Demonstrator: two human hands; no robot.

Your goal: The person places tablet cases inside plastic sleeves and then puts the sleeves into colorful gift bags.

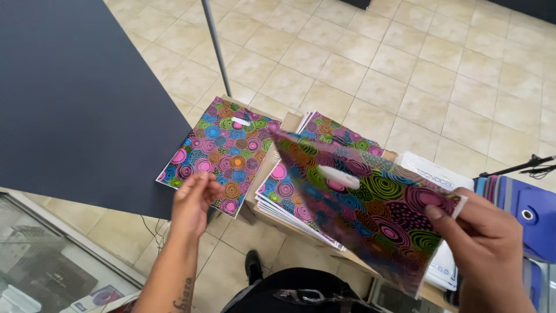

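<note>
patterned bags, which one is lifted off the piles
The patterned bag pinched in the right hand, tilted in mid-air. The others lie flat: one bag by the left hand, and the stack.

— How is the left hand (194, 200) posed?
— It is raised on a bare forearm with a tattoo near the wrist, fingers loosely curled, thumb close to the fingertips, nothing clearly in its grip.
— And the right hand (483, 243)?
— Lifted at the lower right, thumb pressed forward over bent fingers in a closed pinch.
</note>
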